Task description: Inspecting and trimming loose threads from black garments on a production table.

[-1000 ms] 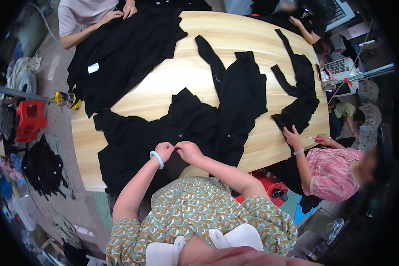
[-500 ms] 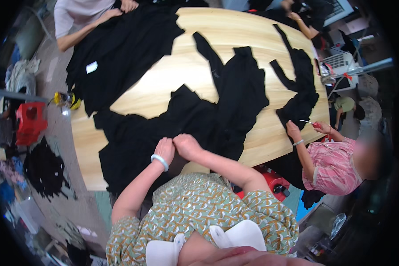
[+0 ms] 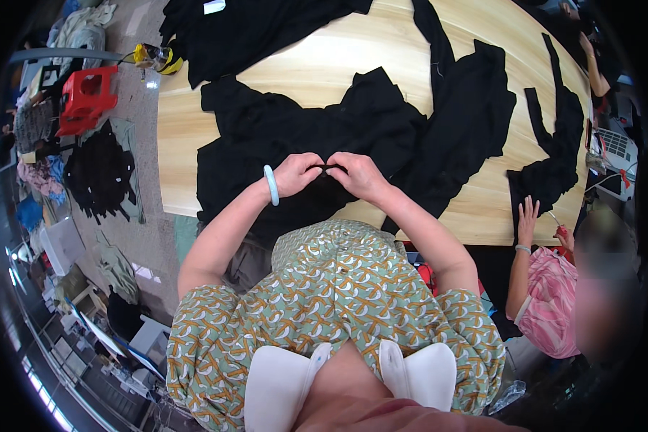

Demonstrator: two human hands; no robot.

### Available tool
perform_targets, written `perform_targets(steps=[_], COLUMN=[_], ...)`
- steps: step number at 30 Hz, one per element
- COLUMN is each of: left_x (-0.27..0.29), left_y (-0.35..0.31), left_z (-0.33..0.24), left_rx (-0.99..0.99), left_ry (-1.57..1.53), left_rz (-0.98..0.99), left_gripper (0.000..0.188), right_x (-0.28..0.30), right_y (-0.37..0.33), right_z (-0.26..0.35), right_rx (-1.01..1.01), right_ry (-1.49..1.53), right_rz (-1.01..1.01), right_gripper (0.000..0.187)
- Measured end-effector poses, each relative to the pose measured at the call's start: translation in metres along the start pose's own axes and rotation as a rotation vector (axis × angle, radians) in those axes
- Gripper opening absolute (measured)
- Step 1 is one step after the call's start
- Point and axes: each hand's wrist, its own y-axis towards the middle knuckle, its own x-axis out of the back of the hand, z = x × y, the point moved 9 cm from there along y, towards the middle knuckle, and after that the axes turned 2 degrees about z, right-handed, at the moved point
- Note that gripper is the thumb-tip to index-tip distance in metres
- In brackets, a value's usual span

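Observation:
A black knit garment (image 3: 266, 133) lies spread on the wooden table in front of me, its near edge rumpled. My left hand (image 3: 297, 175), with a pale bangle on the wrist, is closed in a pinch on that garment. Close beside it, my right hand (image 3: 358, 175) pinches the same black cloth. Between the thumbs a short, narrow strip of the fabric shows, held taut. Some of the cloth under my hands is hidden by them.
Another black garment (image 3: 475, 108) lies to the right, touching mine. More black cloth (image 3: 266, 32) covers the table's far left. At the right, a co-worker in pink (image 3: 547, 302) holds a red-handled tool (image 3: 560, 230) beside black fabric (image 3: 551, 180). A red stool (image 3: 86, 101) stands left.
The view has shifted, so the table sits farther up and right. My thumbs now meet with the cloth between them. The co-worker's near hand has flattened, fingers spread.

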Motion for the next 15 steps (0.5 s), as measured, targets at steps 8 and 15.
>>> perform_targets(steps=[8, 15], left_x=[-0.033, -0.035], left_y=[-0.003, 0.037], left_z=[0.059, 0.049], left_rx=[0.071, 0.228], left_ry=[0.360, 0.282], left_rz=[0.050, -0.279], left_gripper=[0.019, 0.031], right_x=[-0.028, -0.024], right_y=[-0.027, -0.039], right_z=[-0.046, -0.047], right_rx=[-0.008, -0.133], right_ry=[-0.339, -0.290], right_rz=[0.184, 0.108], right_gripper=[0.014, 0.010])
